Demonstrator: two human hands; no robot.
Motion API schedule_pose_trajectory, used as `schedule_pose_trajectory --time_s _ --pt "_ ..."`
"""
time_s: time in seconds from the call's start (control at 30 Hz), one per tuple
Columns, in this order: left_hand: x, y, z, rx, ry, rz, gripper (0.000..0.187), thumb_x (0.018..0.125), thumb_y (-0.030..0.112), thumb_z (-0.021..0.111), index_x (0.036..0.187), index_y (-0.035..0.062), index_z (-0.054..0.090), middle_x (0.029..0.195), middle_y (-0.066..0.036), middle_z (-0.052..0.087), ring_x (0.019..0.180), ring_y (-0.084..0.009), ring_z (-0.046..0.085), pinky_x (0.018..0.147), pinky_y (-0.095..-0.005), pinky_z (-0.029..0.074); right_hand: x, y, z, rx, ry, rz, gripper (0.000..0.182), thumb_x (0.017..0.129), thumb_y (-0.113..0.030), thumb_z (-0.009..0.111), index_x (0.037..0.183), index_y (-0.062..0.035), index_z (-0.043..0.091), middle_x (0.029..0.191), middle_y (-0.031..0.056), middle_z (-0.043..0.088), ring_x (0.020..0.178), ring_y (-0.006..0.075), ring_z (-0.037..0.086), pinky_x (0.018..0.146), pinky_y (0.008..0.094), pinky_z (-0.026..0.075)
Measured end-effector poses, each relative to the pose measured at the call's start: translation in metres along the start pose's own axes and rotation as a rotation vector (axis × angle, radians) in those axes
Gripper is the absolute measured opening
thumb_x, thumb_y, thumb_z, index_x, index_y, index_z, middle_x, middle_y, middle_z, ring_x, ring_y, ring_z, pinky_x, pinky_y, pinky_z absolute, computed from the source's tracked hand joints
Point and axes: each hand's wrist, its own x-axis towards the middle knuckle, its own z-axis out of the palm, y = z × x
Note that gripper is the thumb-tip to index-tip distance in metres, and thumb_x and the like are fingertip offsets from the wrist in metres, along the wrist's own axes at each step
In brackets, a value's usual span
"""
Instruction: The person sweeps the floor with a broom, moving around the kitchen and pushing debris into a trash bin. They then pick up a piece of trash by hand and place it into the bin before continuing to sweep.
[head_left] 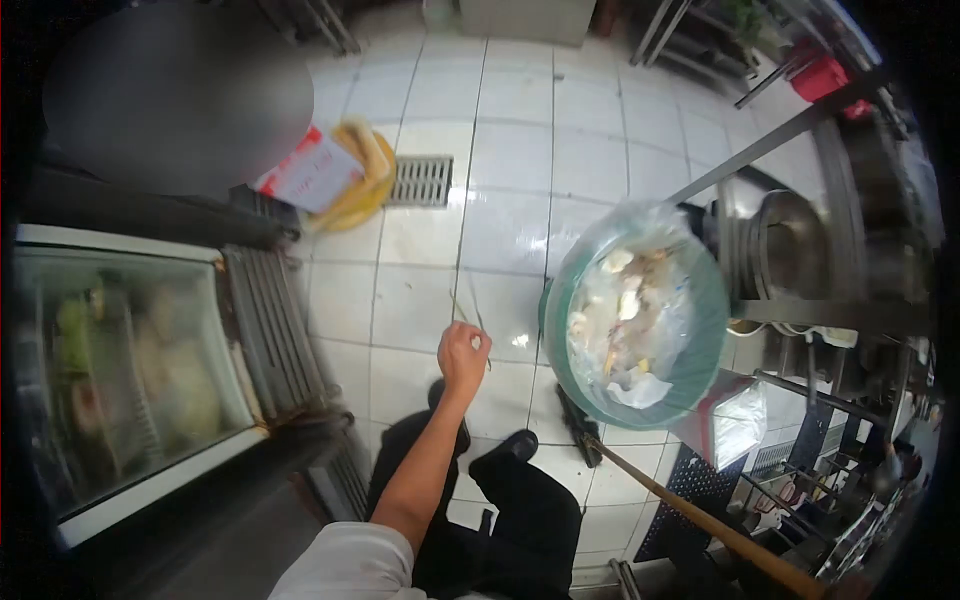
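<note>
My left hand [464, 354] reaches out over the tiled floor with its fingers closed. A thin green strand [455, 302], like a vegetable stem or leaf scrap, sticks out from the fingers. To the hand's right stands a green bin [556, 330], lined with a clear plastic bag and holding pale food scraps and crumpled wrapping. My right hand is out of view. A broom [577, 425] has its dark head on the floor beside my foot, and its wooden handle [700, 505] slants to the lower right.
A glass-topped fridge [130, 360] with food inside stands at left. At upper left a person is near a yellow container [352, 208] and a red-and-white packet [310, 172]. A floor drain [420, 181] lies ahead. Metal shelving with steel bowls [790, 240] stands at right.
</note>
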Motion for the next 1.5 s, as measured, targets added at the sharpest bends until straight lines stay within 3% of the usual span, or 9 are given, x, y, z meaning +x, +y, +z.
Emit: schedule_pose_trajectory --time_s 0.03,0.07,0.13,0.37,0.57,0.9,1.17,1.33,1.5 --pt "0.009 0.04 -0.038 -0.031 -0.023 0.045 0.013 0.074 0.007 0.075 0.071 0.0043 0.063 0.079 -0.01 0.06 0.08 -0.0324 0.061 0.071 -0.0447 0.049 0.003 0.001 -0.044 0.577 0.064 0.07 0.033 0.103 -0.038 0.051 0.078 -0.0174 0.053 0.053 -0.006 0.043 0.043 0.0098 0.042 0.04 0.0263 0.029" --pt "0.016 0.079 -0.073 -0.063 -0.047 0.091 0.013 0.074 0.007 0.075 0.071 0.0046 0.063 0.079 -0.01 0.06 0.08 -0.032 0.061 0.071 -0.0445 0.049 -0.009 0.003 0.024 -0.077 0.263 -0.003 0.037 0.101 -0.033 0.054 0.068 -0.0148 0.052 0.051 -0.0024 0.04 0.04 0.0114 0.037 0.04 0.0267 0.03" --pt "0.023 0.147 -0.131 -0.082 -0.092 0.22 0.012 0.074 0.007 0.076 0.071 0.0052 0.064 0.076 -0.008 0.059 0.075 -0.0275 0.062 0.067 -0.0408 0.05 -0.018 0.0 -0.016 0.271 -0.152 0.221 0.023 0.106 -0.017 0.05 0.084 -0.0111 0.045 0.056 -0.0037 0.027 0.044 0.0062 0.024 0.036 0.027 0.019" --pt "0.019 0.356 -0.292 -0.181 -0.237 0.413 0.01 0.073 0.005 0.075 0.073 0.0027 0.066 0.074 -0.007 0.061 0.068 -0.0211 0.061 0.065 -0.0342 0.05 -0.056 -0.038 -0.018 0.235 -0.018 0.405 0.028 0.101 -0.008 0.054 0.079 -0.0119 0.036 0.057 -0.0026 0.031 0.046 0.0077 0.027 0.042 0.0276 0.023" --pt "-0.001 0.441 -0.375 -0.3 -0.286 0.447 0.009 0.076 0.007 0.076 0.076 0.0022 0.068 0.075 -0.007 0.062 0.068 -0.0185 0.062 0.065 -0.032 0.049 -0.074 -0.065 -0.04 0.115 0.048 0.401 0.036 0.101 -0.01 0.056 0.074 -0.0152 0.034 0.057 -0.0048 0.034 0.045 0.0052 0.029 0.042 0.0258 0.022" --pt "-0.037 0.486 -0.388 -0.308 -0.356 0.487 0.012 0.077 0.013 0.075 0.078 0.0019 0.07 0.077 -0.007 0.066 0.07 -0.0202 0.064 0.066 -0.0335 0.05 -0.091 -0.089 -0.056 0.08 0.091 0.416 0.039 0.101 -0.009 0.059 0.068 -0.0124 0.037 0.055 -0.0033 0.039 0.047 0.0054 0.031 0.044 0.025 0.023" --pt "0.01 0.419 -0.169 0.089 -0.409 0.338 0.032 0.08 0.034 0.077 0.094 0.005 0.076 0.098 -0.015 0.074 0.089 -0.035 0.071 0.076 -0.044 0.055 -0.108 -0.107 -0.069 0.112 0.088 0.383 0.038 0.101 -0.008 0.057 0.069 -0.0119 0.037 0.056 -0.003 0.038 0.048 0.0053 0.032 0.045 0.025 0.024" --pt "-0.04 0.378 -0.165 0.081 -0.353 0.364 0.047 0.086 0.042 0.075 0.108 0.0006 0.072 0.104 -0.02 0.071 0.096 -0.0385 0.069 0.082 -0.0465 0.054 -0.127 -0.125 -0.073 0.068 0.09 0.359 0.037 0.101 -0.006 0.055 0.069 -0.0109 0.036 0.056 -0.0023 0.038 0.048 0.0063 0.032 0.045 0.0259 0.026" --pt "-0.173 0.356 -0.198 -0.219 -0.84 0.553 0.05 0.078 0.035 0.085 0.116 0.0057 0.069 0.109 -0.014 0.071 0.096 -0.0283 0.069 0.083 -0.0407 0.055 -0.13 -0.164 -0.084 0.107 0.125 0.287 0.035 0.1 -0.001 0.049 0.069 -0.0095 0.034 0.055 -0.0015 0.035 0.046 0.0081 0.031 0.044 0.0268 0.024"
